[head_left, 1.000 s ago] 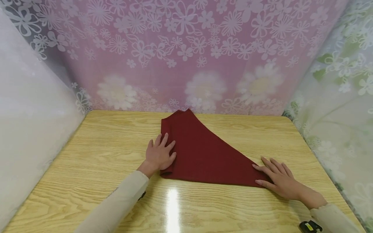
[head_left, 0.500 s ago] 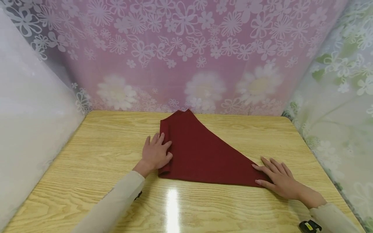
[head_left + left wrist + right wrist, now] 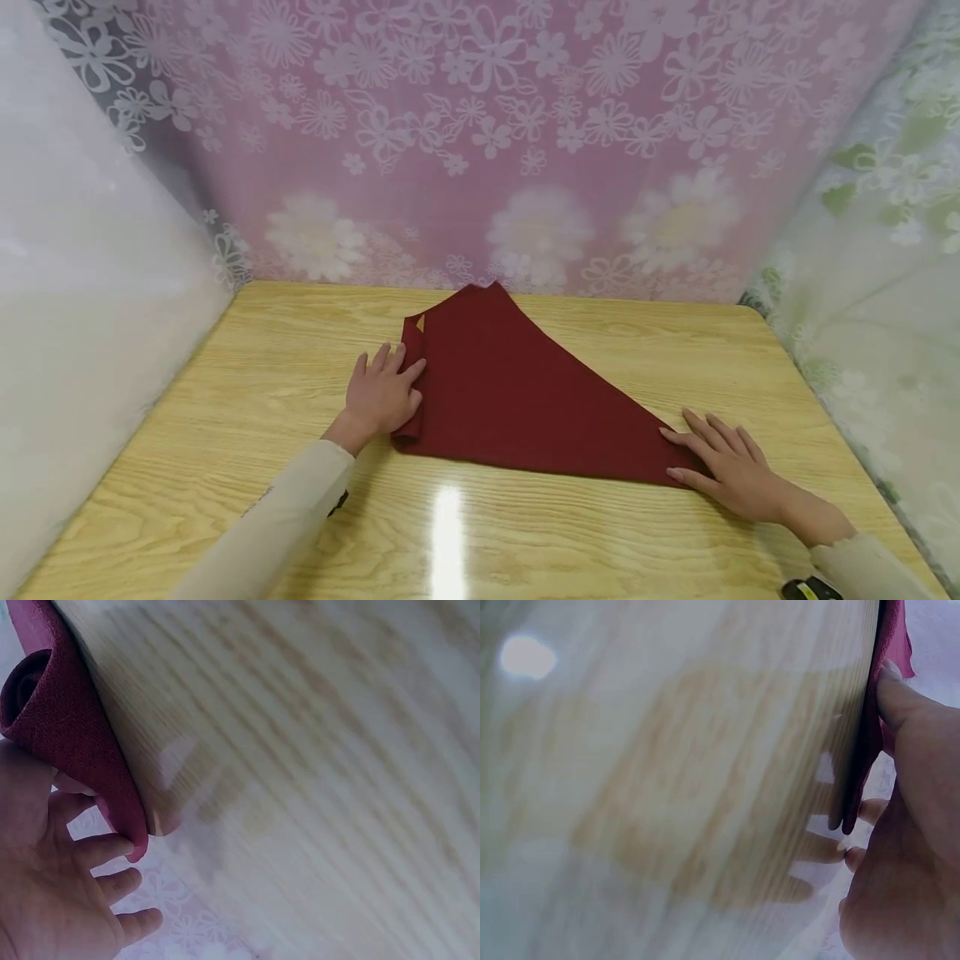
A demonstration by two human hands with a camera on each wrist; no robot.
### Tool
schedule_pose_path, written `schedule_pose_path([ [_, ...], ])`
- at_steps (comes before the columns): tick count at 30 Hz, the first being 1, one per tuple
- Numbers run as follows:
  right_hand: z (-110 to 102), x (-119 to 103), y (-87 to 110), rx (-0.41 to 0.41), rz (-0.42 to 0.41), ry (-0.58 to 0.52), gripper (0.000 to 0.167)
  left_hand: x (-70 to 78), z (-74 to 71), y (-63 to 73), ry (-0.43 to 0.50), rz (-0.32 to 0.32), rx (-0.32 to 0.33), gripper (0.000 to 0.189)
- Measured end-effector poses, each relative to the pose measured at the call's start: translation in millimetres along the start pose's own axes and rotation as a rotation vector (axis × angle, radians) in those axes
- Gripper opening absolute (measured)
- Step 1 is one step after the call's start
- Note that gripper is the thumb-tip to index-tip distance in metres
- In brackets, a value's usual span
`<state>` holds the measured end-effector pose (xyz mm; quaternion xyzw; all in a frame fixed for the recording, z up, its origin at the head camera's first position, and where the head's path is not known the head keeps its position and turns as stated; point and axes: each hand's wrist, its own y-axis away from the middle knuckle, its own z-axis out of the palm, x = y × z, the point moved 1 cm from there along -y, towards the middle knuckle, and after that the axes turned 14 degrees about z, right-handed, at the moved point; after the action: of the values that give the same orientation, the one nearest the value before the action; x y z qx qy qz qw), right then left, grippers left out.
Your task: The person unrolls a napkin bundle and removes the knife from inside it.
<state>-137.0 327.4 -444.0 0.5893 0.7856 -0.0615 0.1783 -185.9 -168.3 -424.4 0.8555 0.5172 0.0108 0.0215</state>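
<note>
A dark red cloth (image 3: 510,392) lies across the table, broad at the left and narrowing to a point at the right. Its left edge is curled over into a loose roll (image 3: 75,727), with a small gap near the top of it. My left hand (image 3: 382,396) rests on this roll, fingers spread and pointing away from me. In the left wrist view, the fingertips reach past the roll's edge. At the narrow right corner, my right hand (image 3: 738,475) lies with fingers extended, thumb and index finger on the cloth. The right wrist view shows the thumb (image 3: 900,697) against the cloth.
The wooden table (image 3: 247,350) has a glossy top with a bright reflection at the front. A pink flowered curtain (image 3: 420,192) hangs behind it, and pale sheets stand at both sides. A dark device (image 3: 810,588) sits under the right sleeve.
My left hand has moved left along with the cloth's curled left edge, and a gap has opened near the top of the roll. The right hand stays on its corner; the view shifts slightly.
</note>
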Motion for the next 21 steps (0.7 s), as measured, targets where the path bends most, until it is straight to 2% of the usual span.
schedule_pose_path([
  [6,-0.9,-0.9,1.4,0.004,-0.002,0.001,0.052,2.4,2.5,1.1,0.016,-0.004,-0.019,0.049],
  [15,0.0,2.9,3.3,0.005,0.006,-0.010,0.052,5.2,6.0,0.9,-0.004,0.014,0.050,0.048],
  [21,0.6,2.0,3.3,-0.007,0.012,-0.033,0.052,5.4,7.1,2.5,-0.006,0.006,0.054,0.048],
])
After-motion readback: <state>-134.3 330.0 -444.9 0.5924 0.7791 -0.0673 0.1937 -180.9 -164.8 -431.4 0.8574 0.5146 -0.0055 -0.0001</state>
